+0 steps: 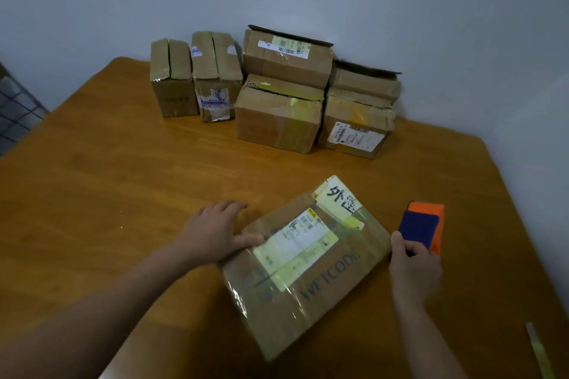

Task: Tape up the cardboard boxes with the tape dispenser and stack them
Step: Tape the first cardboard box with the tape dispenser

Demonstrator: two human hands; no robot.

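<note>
A flat cardboard box (311,280) printed "WETCODE", with shipping labels and shiny clear tape on top, lies at the near middle of the wooden table (123,188). My left hand (215,231) rests on the table at the box's left edge, thumb against the box top, fingers spread. My right hand (412,268) grips the orange and blue tape dispenser (426,226) just off the box's right edge.
Several worn cardboard boxes stand at the back by the wall: two upright ones (194,83) on the left, and two stacks of two boxes, one in the middle (280,114) and one on the right (360,120). A strip of tape (537,348) lies near the table's right front edge.
</note>
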